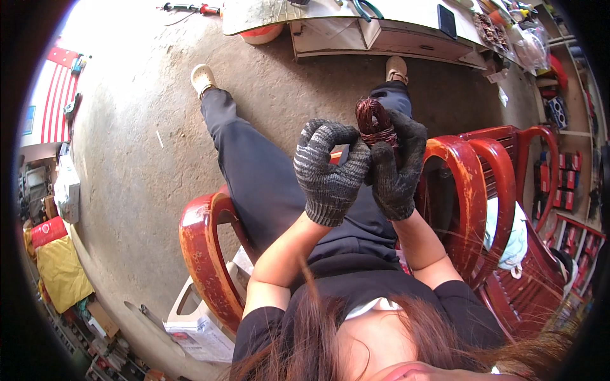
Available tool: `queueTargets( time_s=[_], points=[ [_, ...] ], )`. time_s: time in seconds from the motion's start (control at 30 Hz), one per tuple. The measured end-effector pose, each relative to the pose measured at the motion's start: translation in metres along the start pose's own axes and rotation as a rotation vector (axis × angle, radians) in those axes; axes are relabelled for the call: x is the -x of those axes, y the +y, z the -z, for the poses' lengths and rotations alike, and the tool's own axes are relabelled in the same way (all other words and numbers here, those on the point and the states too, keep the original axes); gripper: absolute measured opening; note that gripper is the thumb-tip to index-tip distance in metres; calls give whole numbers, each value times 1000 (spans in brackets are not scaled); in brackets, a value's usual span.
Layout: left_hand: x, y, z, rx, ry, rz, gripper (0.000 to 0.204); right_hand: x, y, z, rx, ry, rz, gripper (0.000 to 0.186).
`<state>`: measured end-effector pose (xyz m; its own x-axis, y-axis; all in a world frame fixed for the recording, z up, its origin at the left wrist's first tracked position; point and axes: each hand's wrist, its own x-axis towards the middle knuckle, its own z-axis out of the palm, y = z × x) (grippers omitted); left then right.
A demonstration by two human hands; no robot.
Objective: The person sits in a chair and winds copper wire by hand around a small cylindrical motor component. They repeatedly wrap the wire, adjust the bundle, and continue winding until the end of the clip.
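A looped coil of reddish-brown copper wire (373,119) stands up between my hands, above my lap. More turns of wire wrap around its lower part. My right hand (401,166), in a grey knitted glove, is closed around the coil's lower right side, thumb in front. On the other side, my left hand (332,166), in a striped grey glove, has its fingers curled and its thumb and fingertips pinched at the wrapped part. The gloves and fingers hide the bottom of the coil.
Around me is a worn red wooden chair (206,244); another red chair (527,292) stands at the right, a pale blue cloth on it. Ahead is a white table (406,16) with a dark phone (447,21) and pliers (367,9). Shelves (575,95) line the right.
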<state>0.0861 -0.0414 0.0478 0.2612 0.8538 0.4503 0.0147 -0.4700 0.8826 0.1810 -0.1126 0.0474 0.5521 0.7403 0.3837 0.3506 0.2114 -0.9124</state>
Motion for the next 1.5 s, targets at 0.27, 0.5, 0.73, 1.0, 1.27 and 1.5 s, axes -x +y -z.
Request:
queueTargets(
  time_s=[0.27, 0.5, 0.73, 1.0, 1.27, 1.5],
  points=[
    [-1, 1, 1, -45, 12, -62, 18, -1, -7, -4, -128, 28, -128, 46],
    [-2, 6, 8, -116, -74, -221, 23, -3, 0, 4, -384, -67, -198, 51],
    [0, 8, 10, 62, -111, 18, 20, -2, -10, 1, -401, -49, -437, 55],
    [-2, 5, 16, 54, -128, -16, 16, -3, -15, -7, -482, -13, -469, 52],
    [7, 1, 26, 391, -169, 260, 15, -8, -2, 8, -1430, -39, -1040, 57],
    [6, 4, 36, 700, -140, 616, 13, -10, -8, 9, -1648, -245, -1102, 60]
  ],
)
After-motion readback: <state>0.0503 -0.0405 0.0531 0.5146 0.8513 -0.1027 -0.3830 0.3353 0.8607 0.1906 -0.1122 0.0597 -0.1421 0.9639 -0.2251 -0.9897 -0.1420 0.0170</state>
